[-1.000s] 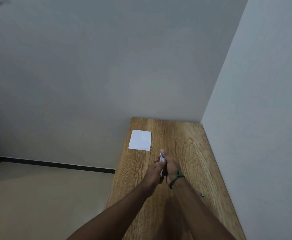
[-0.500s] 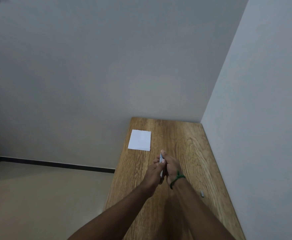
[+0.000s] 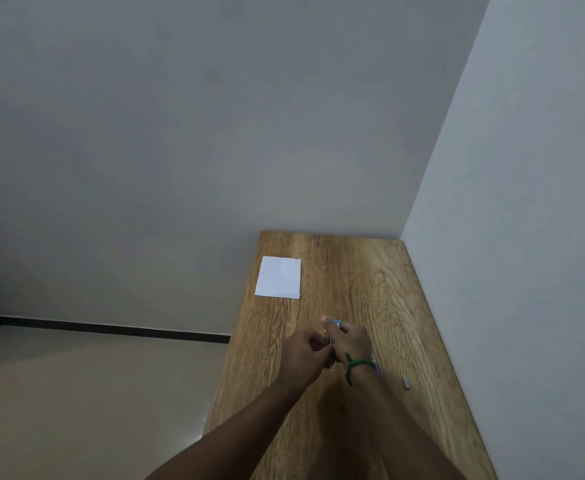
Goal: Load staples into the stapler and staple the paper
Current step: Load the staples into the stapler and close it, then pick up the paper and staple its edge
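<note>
Working low in the centre of the frame, the left hand has slid apart from the right hand; both pinch the small stapler, seemingly opened for loading. Paper waits above.

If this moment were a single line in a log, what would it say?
both hands: left hand and right hand on small stapler over table | paper: untouched | staple strip: lying right
</note>
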